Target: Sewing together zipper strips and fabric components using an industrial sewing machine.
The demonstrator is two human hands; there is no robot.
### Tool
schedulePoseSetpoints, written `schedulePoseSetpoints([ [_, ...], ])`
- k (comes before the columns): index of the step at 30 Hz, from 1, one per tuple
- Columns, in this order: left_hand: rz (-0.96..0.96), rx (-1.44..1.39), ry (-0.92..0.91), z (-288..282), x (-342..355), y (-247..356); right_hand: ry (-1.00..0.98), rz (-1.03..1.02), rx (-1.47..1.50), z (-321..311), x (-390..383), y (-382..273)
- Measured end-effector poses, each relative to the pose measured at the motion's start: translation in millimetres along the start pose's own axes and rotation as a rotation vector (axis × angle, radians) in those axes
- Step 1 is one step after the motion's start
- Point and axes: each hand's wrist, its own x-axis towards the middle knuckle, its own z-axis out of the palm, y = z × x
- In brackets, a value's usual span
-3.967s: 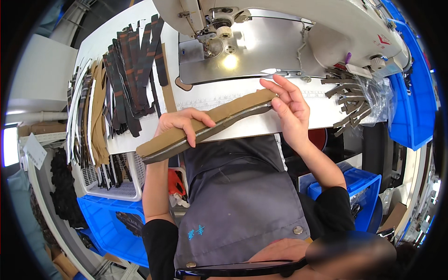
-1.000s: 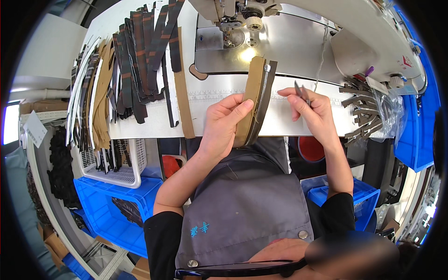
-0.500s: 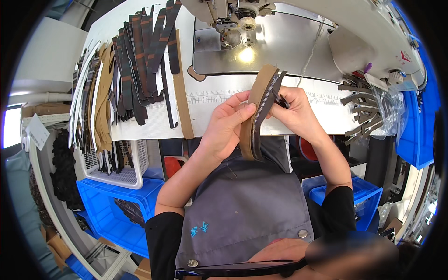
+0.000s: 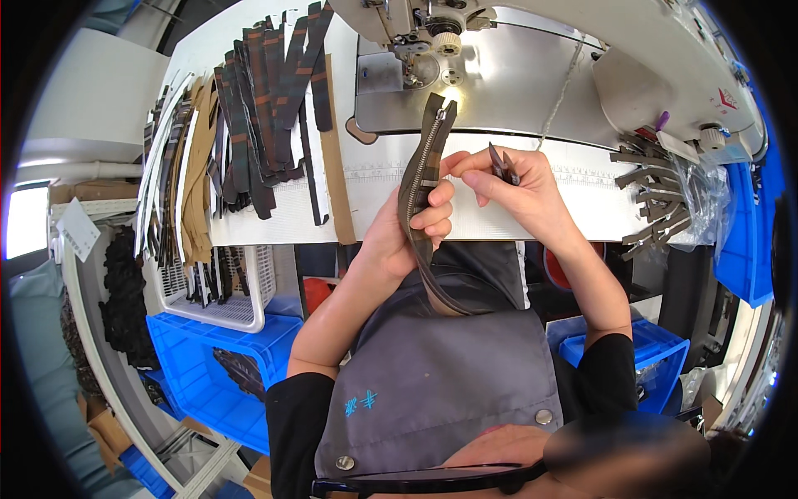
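My left hand (image 4: 411, 229) grips a long olive-brown zipper strip (image 4: 426, 158) with metal teeth, held upright near the white table (image 4: 573, 208); its lower end trails down over my grey apron. My right hand (image 4: 519, 187) pinches the strip's edge with its fingertips and holds small dark thread snips (image 4: 501, 162) between its fingers. Both hands are just in front of the sewing machine (image 4: 465, 50), whose lamp lights the steel bed.
Many dark striped and tan strips (image 4: 266, 100) lie fanned out on the table's left. A bag of grey zipper pieces (image 4: 665, 191) sits at the right. A white wire basket (image 4: 216, 287) and blue crates (image 4: 212, 366) stand below left, another blue crate (image 4: 619, 349) below right.
The strip lay flat across the table edge four seconds ago. It has since been swung upright, and the tan face has turned so the zipper teeth show. My right hand has closed in on its top.
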Motion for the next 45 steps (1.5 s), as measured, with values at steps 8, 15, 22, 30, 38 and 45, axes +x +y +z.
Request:
schedulePoseSetpoints([
  [8, -0.016, -0.026, -0.033, -6.5, -0.3, -2.3, -0.034, 0.027, -0.017, 4.7, 1.4, 0.6],
  [15, -0.036, -0.023, -0.033, -11.2, 1.1, -0.3, -0.024, 0.056, -0.077, 5.3, 0.5, 0.4],
  [22, 0.017, 0.019, 0.082, -3.7, 0.2, -6.5, 0.031, -0.219, -0.277, 11.7, -0.5, 5.6],
  [30, 0.101, 0.374, 0.409, 12.3, 6.3, -15.2, -0.136, -0.627, -0.803, -3.6, 8.5, 11.1],
  [38, 0.237, 0.493, 0.269, 19.7, 11.9, -17.6, -0.059, -0.068, 0.135, -19.9, -2.6, 15.0],
  [45, 0.393, 0.636, 0.253, 18.1, 18.3, -21.0, 0.046, 0.032, 0.249, -31.7, -8.5, 20.0],
])
